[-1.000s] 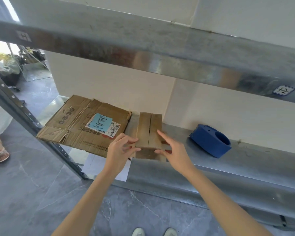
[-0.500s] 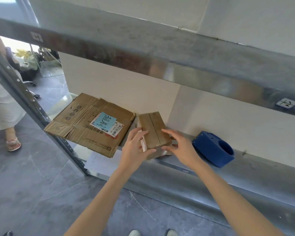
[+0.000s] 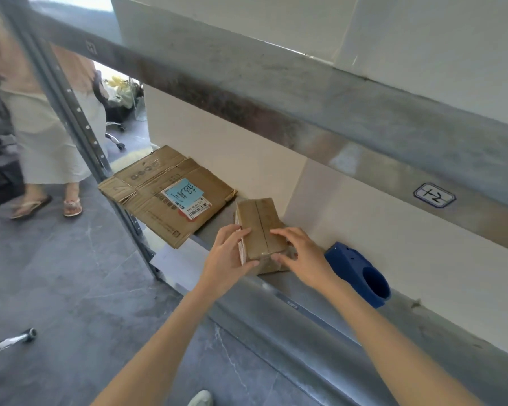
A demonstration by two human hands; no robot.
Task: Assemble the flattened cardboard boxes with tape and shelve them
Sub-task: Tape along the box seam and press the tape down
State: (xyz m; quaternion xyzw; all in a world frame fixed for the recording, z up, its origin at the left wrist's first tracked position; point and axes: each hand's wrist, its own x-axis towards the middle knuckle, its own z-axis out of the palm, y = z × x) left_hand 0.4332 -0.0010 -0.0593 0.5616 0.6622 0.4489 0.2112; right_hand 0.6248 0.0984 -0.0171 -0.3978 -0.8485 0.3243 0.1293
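Since the earlier frames the small assembled box (image 3: 260, 227) has been turned and pulled toward the front lip of the metal shelf (image 3: 305, 291); it now sits angled, its near end between the two hands, where before it lay squarer and farther back. A bystander in a pale dress (image 3: 50, 136) has also come into fuller view behind the shelf upright (image 3: 79, 112) at the left.

The left hand (image 3: 226, 259) is closed on the box's left side: the fingers curl over the top left edge and the thumb presses against the near end. The right hand (image 3: 302, 256) grips the right near corner, fingers spread loosely over the top and thumb tucked under the front edge. Both hands are clamped on the box, neither flat nor fully fisted.

The box is plain brown cardboard, with a dark seam running lengthwise down the middle of its top where the two flaps meet. A strip of white label shows on its left side, beside the left fingers. Whether its near end rests on the shelf or is lifted cannot be told.

To its left a flattened cardboard sheet (image 3: 159, 197) with a blue-and-white shipping label (image 3: 185, 194) lies on the shelf, overhanging the front edge. To the right, just apart from the right wrist, stands a blue tape dispenser (image 3: 355, 273).
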